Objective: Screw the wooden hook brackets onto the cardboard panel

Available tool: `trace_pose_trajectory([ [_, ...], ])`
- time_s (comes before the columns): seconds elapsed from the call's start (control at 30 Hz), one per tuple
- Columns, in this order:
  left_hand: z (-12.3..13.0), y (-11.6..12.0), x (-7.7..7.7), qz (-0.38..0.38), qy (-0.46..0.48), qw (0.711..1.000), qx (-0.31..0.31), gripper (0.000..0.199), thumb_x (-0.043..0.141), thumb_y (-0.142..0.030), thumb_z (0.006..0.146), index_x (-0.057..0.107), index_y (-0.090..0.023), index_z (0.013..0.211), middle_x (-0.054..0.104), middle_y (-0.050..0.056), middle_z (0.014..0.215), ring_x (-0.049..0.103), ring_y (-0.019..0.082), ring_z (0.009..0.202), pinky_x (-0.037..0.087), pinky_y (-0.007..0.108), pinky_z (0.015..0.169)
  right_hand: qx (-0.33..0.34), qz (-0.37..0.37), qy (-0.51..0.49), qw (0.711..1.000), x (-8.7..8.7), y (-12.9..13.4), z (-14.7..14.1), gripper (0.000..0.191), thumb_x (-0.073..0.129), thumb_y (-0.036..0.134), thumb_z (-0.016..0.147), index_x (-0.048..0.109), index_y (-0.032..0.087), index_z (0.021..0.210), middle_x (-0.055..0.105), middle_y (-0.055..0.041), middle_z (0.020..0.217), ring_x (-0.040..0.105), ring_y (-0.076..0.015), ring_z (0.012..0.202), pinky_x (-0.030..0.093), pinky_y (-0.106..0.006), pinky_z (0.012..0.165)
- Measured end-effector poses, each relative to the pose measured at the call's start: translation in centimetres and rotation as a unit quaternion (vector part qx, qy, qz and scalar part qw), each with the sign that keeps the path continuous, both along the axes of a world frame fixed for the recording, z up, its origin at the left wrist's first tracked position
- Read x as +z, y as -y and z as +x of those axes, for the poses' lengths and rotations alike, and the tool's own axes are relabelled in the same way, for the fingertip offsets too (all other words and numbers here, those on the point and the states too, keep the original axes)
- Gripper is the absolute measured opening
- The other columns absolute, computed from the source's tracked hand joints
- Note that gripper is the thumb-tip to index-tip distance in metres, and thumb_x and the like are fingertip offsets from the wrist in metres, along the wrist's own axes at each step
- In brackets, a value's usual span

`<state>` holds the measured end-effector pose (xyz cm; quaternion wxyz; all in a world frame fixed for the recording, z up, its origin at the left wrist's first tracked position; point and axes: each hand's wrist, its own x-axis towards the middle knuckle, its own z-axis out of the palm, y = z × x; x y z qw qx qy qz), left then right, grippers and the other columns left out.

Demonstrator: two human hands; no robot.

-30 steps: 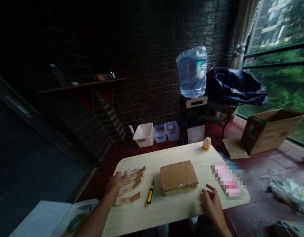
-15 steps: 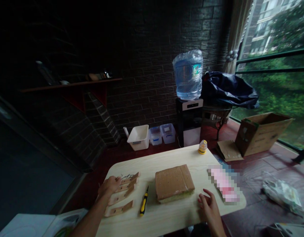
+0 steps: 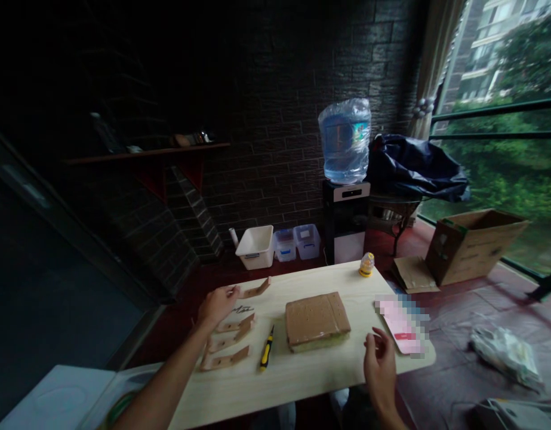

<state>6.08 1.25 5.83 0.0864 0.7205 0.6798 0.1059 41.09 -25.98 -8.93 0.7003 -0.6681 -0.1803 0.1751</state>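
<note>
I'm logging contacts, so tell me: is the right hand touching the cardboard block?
Apart. The head view shows pale tabletop between the block's right side and the loosely curled right hand.

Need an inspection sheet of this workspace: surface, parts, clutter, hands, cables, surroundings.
Surface: pale table, wood-grained.
Parts: three bent pieces at left; small dark bits, too small to identify; screwdriver; cardboard-topped block.
Clutter: yellow-based bottle; pixelated pink item.
Hands: left hand grips a fourth piece; right hand empty, fingers curled.
Cables: possible white cord beside dispenser, unclear.
Surroundings: bins, carton, brick wall.
</note>
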Motion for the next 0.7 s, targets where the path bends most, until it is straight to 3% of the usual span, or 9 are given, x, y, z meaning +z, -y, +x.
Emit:
trace_pose_trajectory([
  [0.07, 2.7, 2.5, 1.0, 0.015, 0.01, 0.999, -0.035, 0.05, 0.043, -0.061, 0.093, 0.073, -0.028, 0.117, 0.077, 0.007, 0.111, 0.069, 0.028, 0.106, 0.048, 0.03, 0.083, 0.086, 0.037, 0.015, 0.996, 3.0, -0.4, -1.6, 0.062, 0.064, 0.061, 0.082, 0.055, 0.02, 0.127, 0.068, -0.0053, 0.087, 0.066, -0.0236, 0.081, 0.051, -0.035, 0.075],
  [0.17, 7.2, 7.3, 2.1, 0.032, 0.029, 0.992, -0.12, 0.048, 0.045, -0.057, 0.094, 0.07, -0.027, 0.123, 0.079, 0.008, 0.094, 0.071, 0.028, 0.095, 0.046, 0.032, 0.08, 0.273, 0.079, 0.034, 0.958, 7.5, -1.2, -4.4, 0.076, 0.073, 0.052, 0.078, 0.046, 0.021, 0.141, 0.068, -0.0013, 0.08, 0.065, -0.0219, 0.072, 0.052, -0.034, 0.068],
  [0.27, 10.8, 12.2, 2.8, 0.02, 0.031, 0.983, -0.181, 0.04, 0.049, -0.056, 0.093, 0.07, -0.033, 0.118, 0.079, 0.006, 0.093, 0.072, 0.028, 0.09, 0.045, 0.034, 0.079, 0.327, 0.087, 0.018, 0.941, 10.1, -1.5, -6.0, 0.07, 0.069, 0.053, 0.081, 0.047, 0.02, 0.139, 0.066, 0.0011, 0.071, 0.062, -0.0201, 0.061, 0.049, -0.031, 0.057],
  [0.37, 12.7, 16.0, 2.8, 0.01, 0.029, 0.976, -0.214, 0.04, 0.048, -0.057, 0.094, 0.073, -0.032, 0.112, 0.079, 0.009, 0.096, 0.072, 0.028, 0.091, 0.045, 0.034, 0.081, 0.308, 0.066, 0.018, 0.949, 9.9, -0.9, -5.7, 0.053, 0.062, 0.06, 0.086, 0.06, 0.017, 0.118, 0.065, 0.0006, 0.065, 0.058, -0.0176, 0.052, 0.045, -0.03, 0.052],
  [0.47, 12.9, 18.2, 2.4, -0.017, 0.048, 0.962, -0.269, 0.042, 0.049, -0.063, 0.091, 0.074, -0.033, 0.11, 0.079, 0.008, 0.095, 0.072, 0.028, 0.09, 0.046, 0.033, 0.079, 0.286, 0.035, 0.021, 0.957, 8.2, 0.2, -4.4, 0.053, 0.061, 0.071, 0.081, 0.064, 0.018, 0.083, 0.063, -0.0016, 0.058, 0.057, -0.0178, 0.049, 0.043, -0.029, 0.049],
  [0.57, 12.1, 18.7, 1.6, -0.052, 0.09, 0.944, -0.312, 0.048, 0.046, -0.065, 0.092, 0.072, -0.032, 0.115, 0.079, 0.008, 0.099, 0.072, 0.026, 0.093, 0.047, 0.03, 0.077, 0.266, 0.012, 0.015, 0.964, 6.5, 1.2, -3.1, 0.057, 0.06, 0.075, 0.078, 0.063, 0.018, 0.073, 0.065, -0.0039, 0.057, 0.057, -0.0177, 0.047, 0.041, -0.028, 0.046],
  [0.7, 10.0, 17.0, -0.6, -0.045, 0.117, 0.947, -0.295, 0.044, 0.043, -0.058, 0.096, 0.074, -0.029, 0.109, 0.078, 0.005, 0.105, 0.072, 0.023, 0.098, 0.049, 0.028, 0.08, 0.247, -0.004, 0.019, 0.969, 4.9, 1.8, -2.1, 0.061, 0.056, 0.075, 0.081, 0.065, 0.016, 0.069, 0.063, -0.0056, 0.053, 0.059, -0.0186, 0.048, 0.042, -0.028, 0.045],
])
